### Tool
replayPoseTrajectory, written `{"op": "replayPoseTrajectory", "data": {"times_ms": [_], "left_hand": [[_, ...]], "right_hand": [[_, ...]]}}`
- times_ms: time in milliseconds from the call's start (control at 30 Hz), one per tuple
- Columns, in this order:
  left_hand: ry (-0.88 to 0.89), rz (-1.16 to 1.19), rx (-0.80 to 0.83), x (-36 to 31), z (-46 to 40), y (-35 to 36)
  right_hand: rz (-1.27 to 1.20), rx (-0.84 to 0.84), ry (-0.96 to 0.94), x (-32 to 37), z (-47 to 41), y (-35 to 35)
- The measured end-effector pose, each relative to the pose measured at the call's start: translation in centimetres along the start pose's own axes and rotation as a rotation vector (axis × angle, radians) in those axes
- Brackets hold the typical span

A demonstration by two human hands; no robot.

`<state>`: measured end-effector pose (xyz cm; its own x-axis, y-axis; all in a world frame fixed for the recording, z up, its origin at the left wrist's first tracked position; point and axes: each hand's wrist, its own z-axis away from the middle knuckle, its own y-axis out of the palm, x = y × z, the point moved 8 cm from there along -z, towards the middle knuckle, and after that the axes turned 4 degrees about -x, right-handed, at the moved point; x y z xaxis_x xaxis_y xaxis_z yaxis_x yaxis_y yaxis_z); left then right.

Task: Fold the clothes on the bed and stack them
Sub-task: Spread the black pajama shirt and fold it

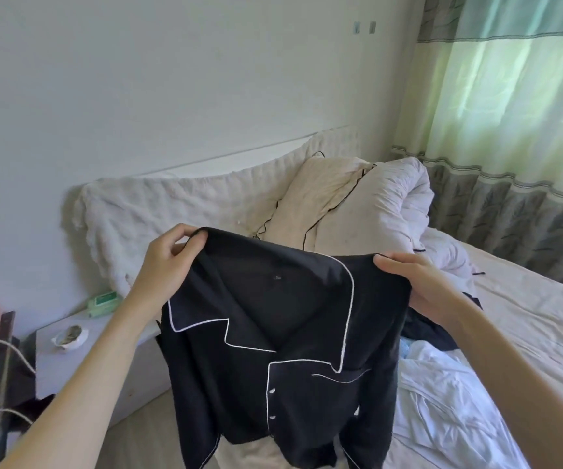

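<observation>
The bed (527,319) stretches beyond and to the right of your fingers, white clothes (442,394) heaped under your right forearm. The black pyjama shirt (283,350) hangs in the air from your fingers. Your left hand (165,265) pinches one shoulder; your right hand (418,282) grips the other.

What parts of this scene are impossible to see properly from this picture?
Head view only:
- Black pajama shirt: its hem is cut off by the bottom edge.
- Dark garment on the bed: mostly hidden behind the shirt and right hand.
- Shirt's neck label: too small to read.
- Left hand: fingertips tucked behind the shoulder fabric.
</observation>
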<state>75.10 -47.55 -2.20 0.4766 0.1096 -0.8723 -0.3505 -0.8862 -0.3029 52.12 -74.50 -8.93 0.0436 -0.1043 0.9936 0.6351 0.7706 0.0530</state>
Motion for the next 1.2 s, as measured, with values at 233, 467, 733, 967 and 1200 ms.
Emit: {"op": "replayPoseTrajectory", "data": {"times_ms": [233,467,733,967,1200], "left_hand": [[0.032,-0.010,0.073,0.6,6.5,-1.1],[0.127,0.051,-0.047,-3.7,8.5,-5.1],[0.284,0.096,-0.170,-9.3,4.9,-6.4],[0.249,-0.044,-0.104,-0.9,0.2,0.7],[0.086,-0.262,-0.041,15.3,-9.7,11.4]], "right_hand": [[0.357,-0.227,-0.150,-1.0,8.3,-0.7],[0.541,-0.381,-0.368,3.7,15.5,0.6],[0.491,-0.522,-0.611,11.5,16.8,0.8],[0.456,-0.524,-0.500,4.3,6.0,-1.6],[0.573,-0.450,-0.305,-7.6,-13.6,-4.5]]}}
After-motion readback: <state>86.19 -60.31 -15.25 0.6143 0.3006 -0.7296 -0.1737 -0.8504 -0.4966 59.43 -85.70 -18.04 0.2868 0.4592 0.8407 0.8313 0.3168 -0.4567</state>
